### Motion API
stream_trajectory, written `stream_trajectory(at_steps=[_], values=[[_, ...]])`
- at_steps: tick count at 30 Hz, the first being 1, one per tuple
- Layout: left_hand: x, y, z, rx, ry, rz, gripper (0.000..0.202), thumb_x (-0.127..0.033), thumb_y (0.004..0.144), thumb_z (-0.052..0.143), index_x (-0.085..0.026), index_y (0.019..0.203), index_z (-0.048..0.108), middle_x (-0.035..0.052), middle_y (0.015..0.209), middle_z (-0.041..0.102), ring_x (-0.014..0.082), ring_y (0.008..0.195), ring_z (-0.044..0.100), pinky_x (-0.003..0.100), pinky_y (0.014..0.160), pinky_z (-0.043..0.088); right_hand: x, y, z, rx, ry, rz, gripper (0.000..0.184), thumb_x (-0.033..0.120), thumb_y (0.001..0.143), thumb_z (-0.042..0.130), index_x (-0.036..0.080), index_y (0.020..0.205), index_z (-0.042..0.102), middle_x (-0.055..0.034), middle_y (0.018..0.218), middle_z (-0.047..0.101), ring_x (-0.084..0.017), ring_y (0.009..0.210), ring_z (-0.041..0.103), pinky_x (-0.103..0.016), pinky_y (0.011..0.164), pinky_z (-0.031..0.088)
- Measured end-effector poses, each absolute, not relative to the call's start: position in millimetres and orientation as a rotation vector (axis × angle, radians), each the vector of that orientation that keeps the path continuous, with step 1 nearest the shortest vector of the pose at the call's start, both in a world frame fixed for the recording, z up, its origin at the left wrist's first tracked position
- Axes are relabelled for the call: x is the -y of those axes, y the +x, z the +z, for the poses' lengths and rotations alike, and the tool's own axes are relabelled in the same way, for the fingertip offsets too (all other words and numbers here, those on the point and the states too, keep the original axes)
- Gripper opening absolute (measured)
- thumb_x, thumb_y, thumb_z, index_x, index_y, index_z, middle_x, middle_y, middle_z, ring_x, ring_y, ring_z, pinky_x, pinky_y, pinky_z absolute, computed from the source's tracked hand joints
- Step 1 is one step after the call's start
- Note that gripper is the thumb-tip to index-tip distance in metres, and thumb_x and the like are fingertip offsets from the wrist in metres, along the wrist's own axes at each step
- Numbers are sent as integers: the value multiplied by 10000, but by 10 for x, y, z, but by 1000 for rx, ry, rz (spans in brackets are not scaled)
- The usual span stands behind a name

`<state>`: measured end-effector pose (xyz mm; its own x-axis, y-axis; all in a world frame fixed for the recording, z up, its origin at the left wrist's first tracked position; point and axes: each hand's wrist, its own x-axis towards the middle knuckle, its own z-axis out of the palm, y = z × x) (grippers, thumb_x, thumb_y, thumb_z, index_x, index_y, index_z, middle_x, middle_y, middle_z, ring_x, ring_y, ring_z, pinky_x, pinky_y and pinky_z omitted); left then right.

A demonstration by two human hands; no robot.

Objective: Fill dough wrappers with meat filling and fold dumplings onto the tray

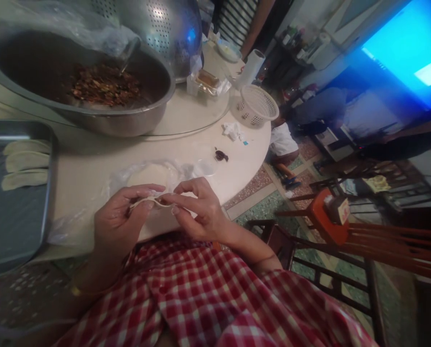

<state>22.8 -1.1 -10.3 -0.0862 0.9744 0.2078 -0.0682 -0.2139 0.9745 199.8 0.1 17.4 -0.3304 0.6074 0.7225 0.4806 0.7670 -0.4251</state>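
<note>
Between my two hands is a partly folded dumpling (160, 202), its pale wrapper bent up around a dark filling. My left hand (119, 214) grips one end, thumb in front and fingers behind. At the other end my right hand (201, 209) pinches the wrapper's edge with thumb and fingers. Just beyond them, a round dough wrapper (148, 176) lies on clear plastic. Several folded dumplings (27, 163) rest in the metal tray (52, 193) to the left. A large metal bowl (125, 120) behind holds chopped brown filling (105, 86) and a utensil under plastic film.
A perforated metal colander (165, 33), a clear box (206, 82), a white basket (259, 103) and crumpled tissue (233, 131) are on the round table (186, 149). Wooden chairs (327, 217) stand at right. People are visible beyond the table, near a bright screen (410, 48).
</note>
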Motion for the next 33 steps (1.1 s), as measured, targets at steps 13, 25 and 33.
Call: stream_trajectory(at_steps=[13,25,33], values=[[-12,257,-64,-1163,1199,1464,92,-151,805,673,-225,845,708,-30,944,798,116,866,726,219,785,554,9,2013,157,1939,-872,183,252,191,977,490,182,1061,727,-86,1102,671,-162,985,631,-335,858,562],[-32,236,-188,-1089,1254,1468,92,-174,851,679,-252,886,714,-22,1010,788,137,919,732,252,811,575,-47,2000,102,1778,-908,294,166,240,961,592,175,975,744,-79,987,714,-155,941,659,-331,855,564],[-65,218,-192,-1008,1564,1479,117,-141,859,671,-239,918,697,19,1062,752,169,1024,698,319,873,583,-127,1992,74,1645,-1115,880,139,287,890,657,172,843,718,-8,799,717,-91,708,618,-239,679,531]])
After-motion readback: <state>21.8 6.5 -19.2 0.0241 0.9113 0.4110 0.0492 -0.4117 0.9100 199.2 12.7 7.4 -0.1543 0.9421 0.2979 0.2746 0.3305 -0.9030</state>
